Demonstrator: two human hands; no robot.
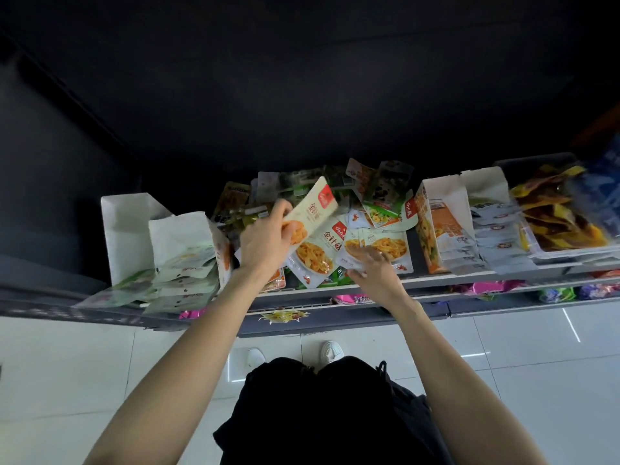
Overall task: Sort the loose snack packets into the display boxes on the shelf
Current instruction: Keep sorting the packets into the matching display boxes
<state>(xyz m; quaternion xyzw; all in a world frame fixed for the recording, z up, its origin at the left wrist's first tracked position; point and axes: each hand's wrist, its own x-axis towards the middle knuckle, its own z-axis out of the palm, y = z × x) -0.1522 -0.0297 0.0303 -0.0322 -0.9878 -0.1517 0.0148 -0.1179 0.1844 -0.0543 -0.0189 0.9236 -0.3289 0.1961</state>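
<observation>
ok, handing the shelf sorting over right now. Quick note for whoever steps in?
Left hand: grips a cream packet with a red logo, lifted above the pile.
Right hand: fingers spread flat on a cream packet at the shelf's front; holds nothing.
Loose mixed packets are heaped mid-shelf between the white cardboard display box on the left and the orange-sided box on the right.
Done: both boxes hold some packets.
Left: the raised packet and most of the heap are unsorted.
</observation>
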